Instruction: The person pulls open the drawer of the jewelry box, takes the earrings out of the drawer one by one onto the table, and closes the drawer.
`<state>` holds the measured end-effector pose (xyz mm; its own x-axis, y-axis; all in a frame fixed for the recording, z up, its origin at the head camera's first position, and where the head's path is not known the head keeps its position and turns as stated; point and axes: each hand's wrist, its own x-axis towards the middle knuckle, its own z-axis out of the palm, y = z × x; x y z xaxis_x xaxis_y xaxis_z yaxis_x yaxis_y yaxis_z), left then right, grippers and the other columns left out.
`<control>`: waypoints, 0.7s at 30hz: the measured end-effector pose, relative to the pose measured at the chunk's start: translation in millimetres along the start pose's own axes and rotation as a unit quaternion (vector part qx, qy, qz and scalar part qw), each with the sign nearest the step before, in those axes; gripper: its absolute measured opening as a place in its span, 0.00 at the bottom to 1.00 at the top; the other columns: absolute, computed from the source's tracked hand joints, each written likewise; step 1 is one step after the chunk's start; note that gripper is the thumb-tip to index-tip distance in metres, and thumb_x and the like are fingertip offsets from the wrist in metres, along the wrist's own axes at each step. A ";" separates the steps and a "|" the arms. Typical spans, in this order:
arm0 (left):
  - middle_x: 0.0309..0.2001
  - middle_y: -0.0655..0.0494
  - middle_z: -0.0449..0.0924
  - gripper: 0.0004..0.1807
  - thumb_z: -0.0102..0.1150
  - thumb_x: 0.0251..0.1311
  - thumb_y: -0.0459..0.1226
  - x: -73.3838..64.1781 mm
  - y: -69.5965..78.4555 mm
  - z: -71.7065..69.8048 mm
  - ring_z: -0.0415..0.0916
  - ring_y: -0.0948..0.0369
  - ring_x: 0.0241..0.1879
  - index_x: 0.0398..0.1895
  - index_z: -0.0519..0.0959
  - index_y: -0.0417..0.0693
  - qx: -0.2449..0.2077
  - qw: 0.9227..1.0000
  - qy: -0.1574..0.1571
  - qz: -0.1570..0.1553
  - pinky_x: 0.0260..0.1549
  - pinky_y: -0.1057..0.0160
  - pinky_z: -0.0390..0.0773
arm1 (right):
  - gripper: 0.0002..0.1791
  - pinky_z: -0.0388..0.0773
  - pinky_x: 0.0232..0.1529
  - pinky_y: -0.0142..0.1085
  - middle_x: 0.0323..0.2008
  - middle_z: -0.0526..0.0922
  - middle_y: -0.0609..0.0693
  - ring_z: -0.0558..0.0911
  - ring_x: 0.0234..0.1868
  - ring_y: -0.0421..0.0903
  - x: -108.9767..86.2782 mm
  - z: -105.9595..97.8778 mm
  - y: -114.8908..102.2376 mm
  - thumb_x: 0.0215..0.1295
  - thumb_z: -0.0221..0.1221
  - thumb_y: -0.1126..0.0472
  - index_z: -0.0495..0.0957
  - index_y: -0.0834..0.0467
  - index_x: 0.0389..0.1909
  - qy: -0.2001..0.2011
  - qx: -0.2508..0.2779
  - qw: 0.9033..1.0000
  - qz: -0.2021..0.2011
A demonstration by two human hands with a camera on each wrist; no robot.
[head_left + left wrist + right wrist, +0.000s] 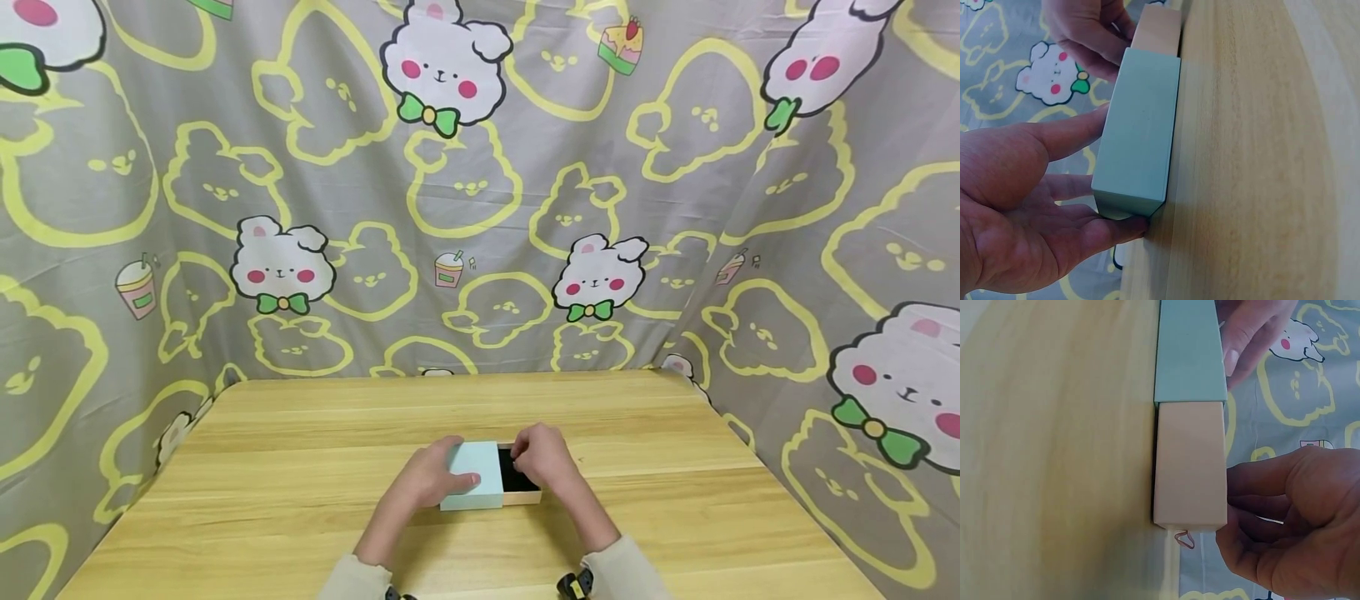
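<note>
A small drawer-style gift box lies on the table, with a light teal sleeve [480,475] and a peach drawer [1190,465] partly slid out to the right. Black lining [517,479] shows inside the drawer. My left hand [431,475] grips the sleeve, thumb on its top and other fingers about its left end and far side. My right hand [542,457] is over the drawer, fingers bent and fingertips down at the black lining. Whether those fingertips pinch something small is hidden. A thin ribbon loop [1185,539] sticks out from the drawer's end.
The box rests on a light wood-grain table [337,433]. Behind it and on both sides hangs a grey curtain [510,192] printed with cartoon rabbits and yellow outlines.
</note>
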<state>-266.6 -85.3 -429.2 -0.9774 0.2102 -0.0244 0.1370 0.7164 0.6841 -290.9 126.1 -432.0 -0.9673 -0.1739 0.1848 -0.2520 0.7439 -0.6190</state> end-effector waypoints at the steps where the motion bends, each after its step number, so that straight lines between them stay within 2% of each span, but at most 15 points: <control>1: 0.60 0.36 0.78 0.39 0.74 0.57 0.47 0.1 0.1 0.1 0.77 0.48 0.50 0.69 0.71 0.41 0.000 1.000 0.000 0.001 0.53 0.41 0.78 | 0.07 0.79 0.30 0.35 0.24 0.85 0.49 0.79 0.28 0.43 0.0 0.5 0.4 0.48 0.67 0.75 0.85 0.60 0.23 -0.001 -0.001 1.000 0.002; 7: 0.60 0.36 0.78 0.39 0.74 0.57 0.47 0.5 0.0 0.3 0.77 0.48 0.50 0.69 0.71 0.41 0.000 1.000 0.000 0.004 0.54 0.41 0.77 | 0.08 0.77 0.28 0.34 0.24 0.84 0.52 0.78 0.28 0.43 -0.4 2.0 0.9 0.48 0.66 0.76 0.84 0.60 0.22 -0.008 -0.006 1.000 0.008; 16: 0.61 0.36 0.78 0.40 0.74 0.57 0.47 -0.3 -0.5 -0.1 0.78 0.46 0.52 0.69 0.71 0.40 0.001 1.000 0.001 0.009 0.55 0.40 0.77 | 0.12 0.80 0.35 0.39 0.20 0.82 0.45 0.79 0.31 0.45 -1.3 1.2 -1.8 0.47 0.69 0.76 0.82 0.57 0.17 0.005 -0.032 0.999 0.001; 21: 0.62 0.35 0.77 0.40 0.74 0.57 0.47 -0.5 -0.1 -0.6 0.78 0.46 0.53 0.70 0.71 0.41 0.001 1.000 -0.001 0.007 0.55 0.40 0.77 | 0.13 0.80 0.34 0.38 0.19 0.80 0.45 0.78 0.31 0.45 -1.5 2.0 -0.8 0.48 0.68 0.76 0.81 0.56 0.16 0.004 -0.031 1.000 0.001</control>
<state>-266.2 -85.9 -428.8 -0.9750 0.2217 -0.0173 0.1505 0.7147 0.6831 -289.3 124.5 -433.3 -0.9676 -0.1672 0.1890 -0.2468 0.7833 -0.5706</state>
